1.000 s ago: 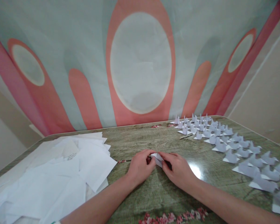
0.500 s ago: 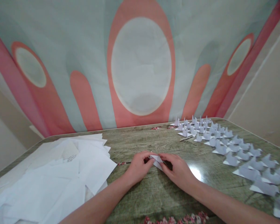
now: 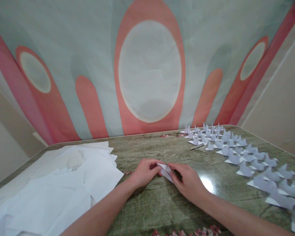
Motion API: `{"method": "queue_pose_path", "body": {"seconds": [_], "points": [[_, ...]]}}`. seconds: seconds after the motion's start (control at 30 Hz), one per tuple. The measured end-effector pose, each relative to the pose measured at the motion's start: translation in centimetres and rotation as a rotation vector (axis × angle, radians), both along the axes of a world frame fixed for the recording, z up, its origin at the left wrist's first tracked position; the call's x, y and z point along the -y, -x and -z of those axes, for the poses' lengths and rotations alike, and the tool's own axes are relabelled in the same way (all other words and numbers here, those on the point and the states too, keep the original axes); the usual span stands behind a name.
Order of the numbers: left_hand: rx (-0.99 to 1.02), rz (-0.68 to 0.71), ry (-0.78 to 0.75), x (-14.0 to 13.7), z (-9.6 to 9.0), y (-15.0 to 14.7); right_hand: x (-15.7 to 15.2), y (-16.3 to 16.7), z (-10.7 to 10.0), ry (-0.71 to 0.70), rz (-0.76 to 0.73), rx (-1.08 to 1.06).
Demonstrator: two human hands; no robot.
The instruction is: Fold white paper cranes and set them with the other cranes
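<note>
A small folded piece of white paper [image 3: 166, 171] sits between my hands, over the middle of the wood-patterned table [image 3: 142, 209]. My left hand [image 3: 145, 172] pinches its upper left end between thumb and fingers. From the other side, my right hand [image 3: 186, 178] grips its right edge, thumb below and forefinger along the top. Part of the paper is hidden behind the fingers of both hands.
Loose white sheets [image 3: 51, 190] lie in a spread pile on the left. Rows of folded white paper figures [image 3: 244, 168] stand along the right side. Behind the table's far edge hangs a patterned backdrop [image 3: 149, 72].
Both hands keep hold of the folded paper. My left thumb and fingers have drawn closer together, and slightly more of the paper's lower flap shows. The camera view has shifted slightly.
</note>
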State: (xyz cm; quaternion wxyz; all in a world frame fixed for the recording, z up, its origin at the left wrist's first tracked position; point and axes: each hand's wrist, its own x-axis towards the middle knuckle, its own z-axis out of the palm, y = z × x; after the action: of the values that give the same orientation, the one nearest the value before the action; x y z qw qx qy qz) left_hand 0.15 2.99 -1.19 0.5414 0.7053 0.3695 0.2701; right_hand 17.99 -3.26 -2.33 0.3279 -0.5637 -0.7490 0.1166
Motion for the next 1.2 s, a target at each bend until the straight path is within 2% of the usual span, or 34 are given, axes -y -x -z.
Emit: {"method": "queue_pose_path", "body": {"seconds": [0.13, 0.37, 0.6, 0.73, 0.9, 1.03, 1.2], "points": [[-0.020, 0.028, 0.034, -0.21, 0.17, 0.16, -0.09, -0.01, 0.29, -0.011, 0.017, 0.010], [-0.049, 0.037, 0.000, -0.34, 0.33, 0.14, 0.03, -0.02, 0.22, -0.015, 0.008, 0.030], [-0.037, -0.026, 0.068, -0.30, 0.20, 0.05, 0.19, 0.01, -0.08, -0.016, -0.020, 0.028], [-0.024, 0.024, 0.074, -0.20, -0.19, 0.12, 0.14, 0.17, 0.03, 0.000, 0.008, 0.036], [-0.138, 0.074, -0.043, 0.04, -0.03, 0.09, 0.18, 0.25, 0.00, -0.007, 0.009, 0.044], [-0.248, 0.020, -0.160, 0.33, 0.10, -0.19, 0.25, 0.28, -0.12, -0.013, 0.008, 0.044], [-0.273, -0.014, -0.270, 0.63, -0.15, -0.38, 0.25, 0.35, 0.03, -0.001, 0.008, 0.048]]}}
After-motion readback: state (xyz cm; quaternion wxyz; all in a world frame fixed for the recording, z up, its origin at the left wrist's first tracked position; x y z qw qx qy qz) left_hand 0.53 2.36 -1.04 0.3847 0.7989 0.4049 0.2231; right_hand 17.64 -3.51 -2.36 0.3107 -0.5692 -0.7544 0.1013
